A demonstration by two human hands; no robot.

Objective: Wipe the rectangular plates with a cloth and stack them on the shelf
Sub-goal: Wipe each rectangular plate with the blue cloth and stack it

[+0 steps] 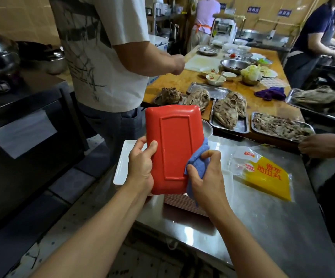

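A red rectangular plate (174, 145) is held upright in front of me with its underside facing me. My left hand (142, 163) grips its left edge, thumb on the back. My right hand (204, 173) holds a blue cloth (196, 157) bunched against the plate's right edge. Below the plate a stack of rectangular plates (182, 201) rests on the steel counter (262, 217), and a white rectangular plate (122, 163) tops another stack to the left, partly hidden by my hand.
A yellow food packet (262, 173) lies on the counter to the right. Steel trays of meat (280, 127) and bowls crowd the wooden table (182, 79) beyond. A person in a white shirt (106, 57) stands close on the left. Another person's hand (312, 145) reaches in at right.
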